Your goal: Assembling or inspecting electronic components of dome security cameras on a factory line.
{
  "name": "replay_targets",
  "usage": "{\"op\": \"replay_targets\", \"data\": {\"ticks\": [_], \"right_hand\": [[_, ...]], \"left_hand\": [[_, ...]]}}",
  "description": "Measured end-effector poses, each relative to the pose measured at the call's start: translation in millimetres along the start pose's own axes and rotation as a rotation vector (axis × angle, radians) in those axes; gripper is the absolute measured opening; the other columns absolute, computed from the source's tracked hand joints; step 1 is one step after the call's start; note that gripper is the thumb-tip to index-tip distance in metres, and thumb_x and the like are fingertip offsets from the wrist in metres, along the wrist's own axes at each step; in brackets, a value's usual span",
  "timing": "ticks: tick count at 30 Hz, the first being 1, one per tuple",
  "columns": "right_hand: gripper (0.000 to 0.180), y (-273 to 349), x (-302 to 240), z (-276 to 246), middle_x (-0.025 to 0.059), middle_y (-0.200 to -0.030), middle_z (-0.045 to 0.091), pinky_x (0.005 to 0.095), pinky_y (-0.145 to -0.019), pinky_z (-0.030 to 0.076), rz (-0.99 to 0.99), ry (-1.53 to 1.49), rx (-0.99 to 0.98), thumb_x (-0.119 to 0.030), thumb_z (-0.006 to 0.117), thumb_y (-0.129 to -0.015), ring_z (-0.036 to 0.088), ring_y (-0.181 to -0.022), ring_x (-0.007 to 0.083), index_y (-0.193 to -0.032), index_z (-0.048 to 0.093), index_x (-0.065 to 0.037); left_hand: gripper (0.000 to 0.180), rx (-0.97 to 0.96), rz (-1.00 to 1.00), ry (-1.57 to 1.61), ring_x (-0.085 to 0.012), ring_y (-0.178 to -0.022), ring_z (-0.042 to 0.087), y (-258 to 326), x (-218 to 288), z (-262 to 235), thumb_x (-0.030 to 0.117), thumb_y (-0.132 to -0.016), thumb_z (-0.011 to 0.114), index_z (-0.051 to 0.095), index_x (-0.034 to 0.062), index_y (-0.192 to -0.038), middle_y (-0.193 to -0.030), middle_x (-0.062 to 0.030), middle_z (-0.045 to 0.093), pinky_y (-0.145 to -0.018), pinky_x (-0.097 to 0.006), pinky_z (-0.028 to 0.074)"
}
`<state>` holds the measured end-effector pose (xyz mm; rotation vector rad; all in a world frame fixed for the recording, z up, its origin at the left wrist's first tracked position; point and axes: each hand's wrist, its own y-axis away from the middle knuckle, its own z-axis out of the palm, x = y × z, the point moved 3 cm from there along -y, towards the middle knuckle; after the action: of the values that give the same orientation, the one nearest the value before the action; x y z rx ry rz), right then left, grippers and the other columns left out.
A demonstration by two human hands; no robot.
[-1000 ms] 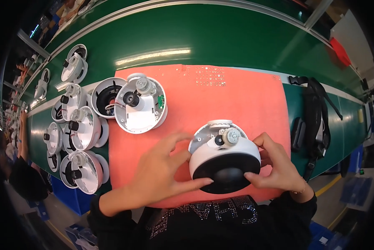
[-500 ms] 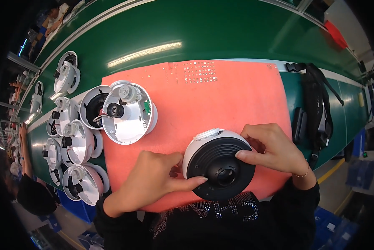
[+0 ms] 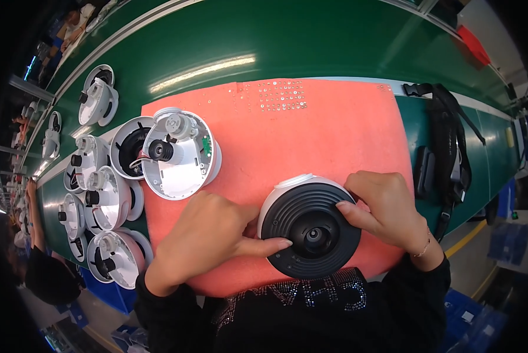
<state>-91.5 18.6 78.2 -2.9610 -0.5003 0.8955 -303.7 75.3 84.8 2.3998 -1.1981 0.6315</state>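
Between my hands, low over the orange mat [image 3: 264,150], is a round white camera housing [image 3: 268,203] with a ribbed black front cover [image 3: 287,226] and a lens [image 3: 313,235] in its middle. My left hand [image 3: 217,238] grips its left side, thumb pressed on the black cover and fingers behind the rim. On the upper right rim, my right hand [image 3: 387,209] holds it the same way. An opened white camera housing [image 3: 181,176] stands at the mat's left, its lens module [image 3: 160,150] and a green circuit board [image 3: 206,145] showing.
Several more opened camera housings [image 3: 112,200] crowd the left side of the green table [image 3: 311,41]. Small screws [image 3: 283,95] lie in rows at the mat's far edge. A black strap [image 3: 446,135] and a dark case [image 3: 424,170] are at the right. Another person's arm [image 3: 34,217] shows far left.
The lens in the held camera has turned upward, and its black cover now faces me more fully. Both hands keep their grip, with small shifts.
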Motion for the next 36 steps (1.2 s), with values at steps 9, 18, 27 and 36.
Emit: {"op": "replay_targets", "data": {"ticks": [9,18,27,36], "right_hand": [[0.040,2,-50,-7,0.0080,-0.090,0.051,0.0336,-0.069,0.039,-0.352,0.029,0.087,-0.030,0.064,-0.067,0.051,-0.080,0.0226,-0.097,0.060,-0.004],[0.050,-5,-66,-3,0.0115,-0.108,0.054,0.0364,-0.080,0.038,-0.388,-0.165,-0.104,-0.017,0.061,-0.070,0.051,-0.094,0.0233,-0.117,0.051,-0.003],[0.050,-5,-58,-4,0.0187,-0.117,0.049,0.0387,-0.087,0.039,-0.413,-0.296,-0.165,-0.023,0.066,-0.072,0.050,-0.105,0.0283,-0.113,0.052,0.002],[0.055,9,-9,21,0.0153,-0.113,0.049,0.0336,-0.091,0.036,0.359,-0.820,-0.206,-0.022,0.057,-0.079,0.048,-0.107,0.0238,-0.123,0.035,0.001]], "left_hand": [[0.048,0.063,-0.029,0.085,-0.0297,-0.038,0.048,2,-1,1,0.046,-0.067,0.066,0.057,0.0001,-0.056,-0.040,-0.0132,0.044,-0.040,-0.035,0.038],[0.048,0.050,0.021,0.083,-0.0315,-0.040,0.048,3,-6,4,0.044,-0.067,0.067,0.054,-0.0005,-0.055,-0.042,-0.0150,0.044,-0.041,-0.037,0.038],[0.048,0.037,0.015,0.078,-0.0319,-0.042,0.050,3,-9,5,0.045,-0.067,0.066,0.056,-0.0010,-0.058,-0.044,-0.0155,0.046,-0.041,-0.037,0.039],[0.047,-0.182,-0.173,0.806,-0.0222,-0.077,0.063,4,-19,51,0.036,-0.076,0.062,0.058,-0.0024,-0.102,-0.079,-0.0176,0.062,-0.061,-0.032,0.048]]}}
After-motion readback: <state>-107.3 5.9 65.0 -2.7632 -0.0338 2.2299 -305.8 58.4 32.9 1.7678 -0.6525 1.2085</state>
